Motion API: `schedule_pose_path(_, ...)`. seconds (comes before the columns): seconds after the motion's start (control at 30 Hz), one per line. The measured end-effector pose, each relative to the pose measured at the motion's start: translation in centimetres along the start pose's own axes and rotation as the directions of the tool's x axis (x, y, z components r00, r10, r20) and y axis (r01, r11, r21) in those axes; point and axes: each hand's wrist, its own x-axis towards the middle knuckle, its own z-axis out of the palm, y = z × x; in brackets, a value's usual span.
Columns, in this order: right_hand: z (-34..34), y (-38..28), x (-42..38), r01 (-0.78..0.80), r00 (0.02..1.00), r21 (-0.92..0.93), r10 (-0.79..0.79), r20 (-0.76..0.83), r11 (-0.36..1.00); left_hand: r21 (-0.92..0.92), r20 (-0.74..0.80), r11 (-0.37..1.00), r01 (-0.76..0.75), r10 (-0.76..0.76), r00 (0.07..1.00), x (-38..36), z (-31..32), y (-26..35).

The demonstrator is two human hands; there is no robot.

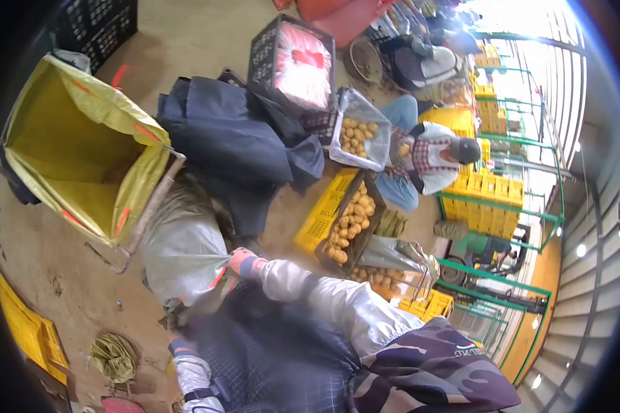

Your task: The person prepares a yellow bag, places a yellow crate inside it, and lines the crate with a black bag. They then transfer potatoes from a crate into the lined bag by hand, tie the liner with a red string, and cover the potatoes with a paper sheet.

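My right hand (pixel 241 261), in a pinkish glove with a blue cuff, is closed on a gathered edge of a grey-white sack (pixel 179 237). The sack's cloth is pulled into taut folds towards that hand. My left hand (pixel 180 343) is low in the view, close to the sack's lower end; its fingers are smeared and partly hidden. A dark checked apron (pixel 282 344) hangs between my arms. Beyond the sack, a large yellow sack (pixel 62 138) gapes open on a metal frame (pixel 151 199).
Dark cloth (pixel 220 131) is heaped beside the sacks. A yellow crate (pixel 324 213) and a lined crate (pixel 363 162) hold potatoes, with a seated person (pixel 427 155) nearby. A black crate (pixel 262 58), a forklift (pixel 479 255) and stacked yellow crates (pixel 489 196) stand farther off.
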Motion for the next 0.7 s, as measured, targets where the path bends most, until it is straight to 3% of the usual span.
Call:
schedule_pose_path(0.07,0.7,-0.6,0.2,-0.029,0.998,0.074,0.032,-0.045,0.997,0.230,0.007,0.963,-0.139,0.141,0.990,3.8,-4.3,0.8)
schedule_pose_path(0.1,0.9,-0.2,0.4,-0.044,0.996,0.107,0.052,-0.070,0.993,0.398,0.038,0.879,-0.264,0.272,0.962,7.2,-7.0,0.5)
schedule_pose_path(0.13,1.3,-0.4,0.3,-0.042,0.990,0.105,0.056,-0.128,0.994,0.590,0.113,0.703,-0.396,0.414,0.903,10.3,-9.6,0.1)
schedule_pose_path(0.17,1.7,-1.3,-0.5,-0.046,0.983,0.123,0.067,-0.174,0.991,0.764,0.202,0.446,-0.466,0.520,0.830,12.7,-11.6,-0.2)
schedule_pose_path(0.23,0.0,-1.7,-2.2,0.014,0.998,0.153,-0.003,-0.070,0.988,0.952,0.304,-0.135,-0.274,0.507,0.806,11.2,-8.3,-0.1)
schedule_pose_path(0.27,0.1,-1.3,-2.1,0.028,0.998,0.139,-0.019,-0.061,0.990,0.915,0.232,-0.402,-0.021,0.485,0.843,11.4,-5.4,-0.9)
schedule_pose_path(0.3,0.6,-0.9,-2.0,0.043,0.998,0.127,-0.037,-0.051,0.991,0.886,0.162,-0.457,0.083,0.471,0.867,10.8,-3.1,-0.8)
schedule_pose_path(0.37,1.6,-0.7,-1.8,-0.089,0.988,0.430,0.134,-0.076,0.898,0.773,0.019,-0.577,0.262,0.435,0.900,9.6,1.5,-0.8)
schedule_pose_path(0.4,1.7,-0.3,-1.9,-0.138,0.974,0.560,0.214,-0.073,0.817,0.691,0.127,-0.684,0.234,0.434,0.892,11.9,-1.0,0.8)
schedule_pose_path(0.47,1.4,0.8,-3.7,-0.125,0.973,0.615,0.216,-0.076,0.779,0.641,0.123,-0.731,0.235,0.400,0.908,12.3,-1.6,2.4)
schedule_pose_path(0.5,1.1,0.8,-4.4,-0.112,0.975,0.643,0.210,-0.078,0.757,0.684,0.014,-0.681,0.261,0.371,0.929,10.2,-0.1,4.2)
schedule_pose_path(0.53,2.4,0.7,-3.4,-0.073,0.977,0.562,0.172,-0.126,0.824,0.717,-0.094,-0.630,0.299,0.337,0.937,7.5,2.0,5.9)
schedule_pose_path(0.57,4.8,0.8,-2.5,-0.106,0.963,0.546,0.222,-0.151,0.831,0.586,-0.109,-0.758,0.285,0.274,0.955,8.2,0.7,7.3)
schedule_pose_path(0.63,8.3,-0.4,-0.2,-0.154,0.931,0.513,0.298,-0.211,0.844,0.208,-0.163,-0.977,0.046,0.012,0.987,10.4,-4.3,8.9)
schedule_pose_path(0.7,4.0,0.8,-4.4,-0.285,0.942,0.699,0.326,0.078,0.656,0.097,-0.159,-0.991,-0.097,-0.111,0.981,9.8,-6.9,7.2)
